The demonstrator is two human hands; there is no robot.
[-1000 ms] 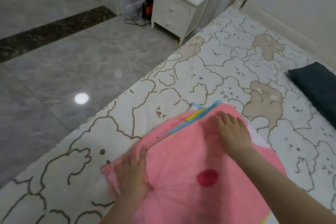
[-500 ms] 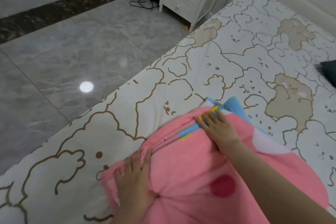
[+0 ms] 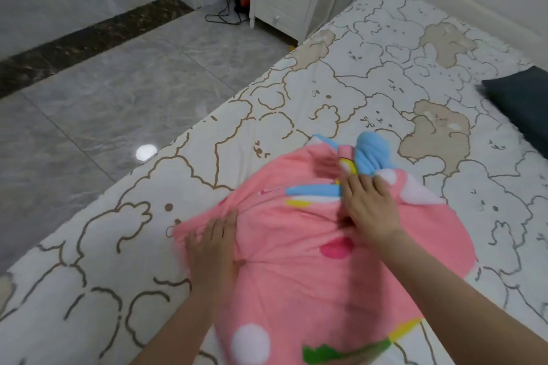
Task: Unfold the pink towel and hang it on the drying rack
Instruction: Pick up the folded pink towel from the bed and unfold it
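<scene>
While the left hand (image 3: 212, 246) presses flat, fingers together, to anchor the pink towel (image 3: 311, 246) near the bed (image 3: 178, 181)'s floor-side edge, the right hand (image 3: 369, 207) apparently pinches its far fold to open it.

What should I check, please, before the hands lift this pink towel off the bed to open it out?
1. Towel within reach: ok. The pink towel lies on the bed under both hands.
2. Left hand's hold: not ok. The left hand rests flat on the towel's left edge, fingers straight, gripping nothing.
3. Right hand's hold: cannot tell. The right hand lies at the blue fold, its fingertips hidden in the cloth.
4. Towel unfolded: not ok. It is bunched, with layers folded over near the top.
5. Drying rack located: cannot tell. No rack shows in this view.
6. Nothing lying on the towel: ok. The dark cushion sits apart, far right.
</scene>
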